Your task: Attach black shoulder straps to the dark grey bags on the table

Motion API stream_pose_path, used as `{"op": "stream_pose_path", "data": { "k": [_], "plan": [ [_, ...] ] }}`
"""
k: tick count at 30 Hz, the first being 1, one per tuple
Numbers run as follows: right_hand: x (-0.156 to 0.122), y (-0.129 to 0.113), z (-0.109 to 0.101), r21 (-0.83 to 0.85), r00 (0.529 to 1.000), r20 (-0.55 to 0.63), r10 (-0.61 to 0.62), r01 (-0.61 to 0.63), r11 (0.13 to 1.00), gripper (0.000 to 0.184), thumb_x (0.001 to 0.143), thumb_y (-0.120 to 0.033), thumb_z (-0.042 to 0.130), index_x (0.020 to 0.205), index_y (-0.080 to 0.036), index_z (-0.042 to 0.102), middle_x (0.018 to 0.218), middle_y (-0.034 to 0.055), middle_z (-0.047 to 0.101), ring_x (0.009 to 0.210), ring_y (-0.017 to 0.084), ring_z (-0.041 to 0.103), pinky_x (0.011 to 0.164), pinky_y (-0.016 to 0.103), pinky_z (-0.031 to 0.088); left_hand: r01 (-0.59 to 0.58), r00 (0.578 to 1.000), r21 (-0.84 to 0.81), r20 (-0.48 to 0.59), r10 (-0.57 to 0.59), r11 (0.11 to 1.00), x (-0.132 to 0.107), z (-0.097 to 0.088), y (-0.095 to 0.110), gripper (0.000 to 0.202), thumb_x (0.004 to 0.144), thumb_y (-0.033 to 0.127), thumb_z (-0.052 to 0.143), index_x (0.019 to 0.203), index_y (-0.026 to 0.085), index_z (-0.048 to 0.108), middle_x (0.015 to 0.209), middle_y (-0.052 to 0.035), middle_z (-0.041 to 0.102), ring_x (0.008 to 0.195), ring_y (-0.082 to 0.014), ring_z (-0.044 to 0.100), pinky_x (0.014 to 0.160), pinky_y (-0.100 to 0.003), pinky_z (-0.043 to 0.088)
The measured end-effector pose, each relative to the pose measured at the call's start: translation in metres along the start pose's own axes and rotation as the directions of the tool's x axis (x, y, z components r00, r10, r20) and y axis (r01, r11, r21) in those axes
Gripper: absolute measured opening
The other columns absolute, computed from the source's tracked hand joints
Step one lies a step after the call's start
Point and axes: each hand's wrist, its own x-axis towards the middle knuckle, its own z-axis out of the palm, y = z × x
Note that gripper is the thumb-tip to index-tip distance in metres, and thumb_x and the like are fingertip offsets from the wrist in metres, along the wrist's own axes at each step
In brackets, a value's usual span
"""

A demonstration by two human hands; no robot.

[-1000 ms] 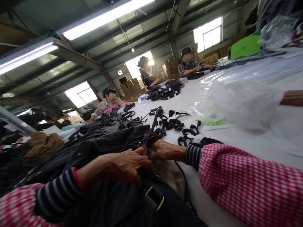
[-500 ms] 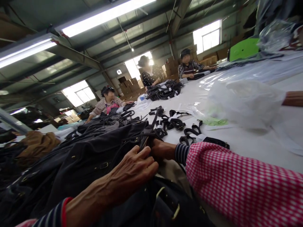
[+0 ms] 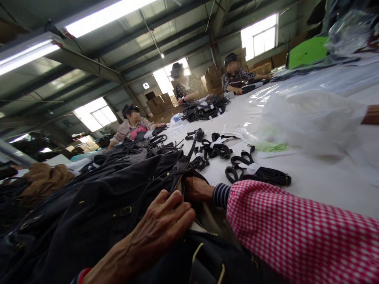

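A dark bag (image 3: 97, 197) with a brass zipper and small metal fittings lies in front of me, its zipped mouth open and a pale lining showing. My left hand (image 3: 167, 221) is closed over the edge of that mouth, beside the zipper, with fingers curled. My right hand (image 3: 197, 189), in a striped cuff and pink checked sleeve, reaches inside the opening; its fingers are hidden by the bag. Just beyond lie bundled black straps (image 3: 260, 173), wrapped with white bands.
A white table (image 3: 310, 185) stretches to the right, with a crumpled clear plastic bag (image 3: 314, 122) on it. Coiled straps (image 3: 204, 108) are heaped farther back. Several people work across the table. Brown cloth (image 3: 47, 179) lies at left.
My view has shifted slightly. Both hands stay at the bag's mouth, and more of the opening and its zipper shows. A person across the table has raised a hand.
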Motion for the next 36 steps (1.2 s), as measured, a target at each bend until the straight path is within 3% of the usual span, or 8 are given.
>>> {"op": "stream_pose_path", "data": {
  "k": [4, 9, 11, 15, 19, 25, 31, 36],
  "plan": [
    [-0.011, 0.0, 0.002, -0.038, 0.998, -0.055, 0.03, -0.032, 0.999, 0.022, 0.08, -0.016, 0.062, 0.098, -0.007, 0.07, 0.101, 0.0225, 0.073, 0.092, 0.03, 0.07, 0.071, 0.031, 0.051, 0.028, 0.976, 0.014, -0.215, -0.025, 0.999, -0.021, 0.024, 0.008, 0.023, 0.102, 0.009, 0.041, 0.11, 0.014, 0.063, 0.111, -0.0067, 0.072, 0.099, -0.0223, 0.054, 0.084, -0.038, 0.038],
    [-0.035, 0.011, -0.026, 0.307, 0.972, 0.229, -0.052, -0.022, 0.951, 0.023, 0.079, -0.008, 0.05, 0.095, -0.012, 0.067, 0.083, 0.0052, 0.073, 0.066, 0.015, 0.066, 0.055, 0.021, 0.046, 0.102, 0.938, -0.113, -0.321, -0.134, 0.988, -0.035, 0.046, 0.015, 0.024, 0.093, 0.008, 0.045, 0.107, 0.015, 0.064, 0.105, -0.0088, 0.074, 0.098, -0.0234, 0.058, 0.085, -0.038, 0.042],
    [-0.053, 0.012, -0.037, 0.377, 0.966, 0.249, -0.07, -0.031, 0.926, 0.023, 0.077, -0.008, 0.05, 0.092, -0.013, 0.065, 0.076, 0.0026, 0.069, 0.062, 0.014, 0.063, 0.053, 0.021, 0.044, 0.103, 0.93, -0.175, -0.333, -0.158, 0.979, -0.035, 0.049, 0.015, 0.021, 0.088, 0.011, 0.049, 0.103, 0.016, 0.064, 0.102, -0.0093, 0.074, 0.096, -0.0246, 0.058, 0.082, -0.039, 0.042],
    [-0.09, 0.001, -0.045, 0.089, 0.949, 0.278, -0.149, 0.129, 0.988, 0.013, 0.075, -0.013, 0.061, 0.087, -0.017, 0.065, 0.08, 0.0015, 0.065, 0.071, 0.015, 0.059, 0.062, 0.023, 0.041, 0.109, 0.922, -0.213, -0.343, -0.178, 0.971, -0.034, 0.051, 0.014, 0.022, 0.081, 0.011, 0.052, 0.099, 0.017, 0.063, 0.099, -0.0077, 0.074, 0.094, -0.0249, 0.057, 0.08, -0.04, 0.041],
    [-0.101, -0.011, -0.036, -0.177, 0.948, 0.286, -0.138, 0.194, 0.965, 0.018, 0.079, -0.016, 0.062, 0.097, -0.018, 0.061, 0.085, 0.0026, 0.062, 0.073, 0.016, 0.054, 0.063, 0.026, 0.035, 0.099, 0.91, -0.194, -0.379, -0.167, 0.976, -0.03, 0.05, 0.015, 0.021, 0.08, 0.01, 0.052, 0.097, 0.017, 0.062, 0.096, -0.0062, 0.074, 0.092, -0.0234, 0.056, 0.078, -0.038, 0.04],
    [-0.095, -0.001, -0.027, -0.004, 0.936, 0.278, -0.217, 0.227, 0.974, 0.006, 0.081, -0.017, 0.059, 0.077, -0.019, 0.055, 0.07, -0.0038, 0.051, 0.065, 0.011, 0.047, 0.062, 0.023, 0.033, 0.108, 0.909, -0.176, -0.381, -0.169, 0.978, -0.028, 0.047, 0.017, 0.02, 0.084, 0.009, 0.052, 0.099, 0.017, 0.063, 0.096, -0.0055, 0.074, 0.092, -0.0217, 0.057, 0.079, -0.037, 0.042],
    [-0.095, 0.0, -0.029, -0.111, 0.894, 0.333, -0.299, 0.352, 0.929, 0.008, 0.086, -0.016, 0.056, 0.08, -0.019, 0.051, 0.083, -0.0002, 0.053, 0.07, 0.012, 0.047, 0.065, 0.024, 0.034, 0.096, 0.904, -0.174, -0.396, -0.158, 0.98, -0.027, 0.047, 0.017, 0.018, 0.087, 0.011, 0.045, 0.091, 0.019, 0.06, 0.088, -0.0062, 0.071, 0.088, -0.0211, 0.058, 0.078, -0.035, 0.044],
    [-0.125, -0.009, -0.029, -0.24, 0.923, 0.261, -0.283, 0.346, 0.907, 0.009, 0.092, -0.014, 0.049, 0.085, -0.019, 0.048, 0.072, -0.0021, 0.049, 0.058, 0.011, 0.038, 0.056, 0.027, 0.028, -0.027, 0.899, -0.325, -0.421, -0.119, 0.945, -0.016, 0.042, 0.024, 0.021, 0.09, 0.011, 0.037, 0.092, 0.018, 0.057, 0.084, -0.0087, 0.067, 0.078, -0.0195, 0.055, 0.08, -0.038, 0.048]
  ]
}}
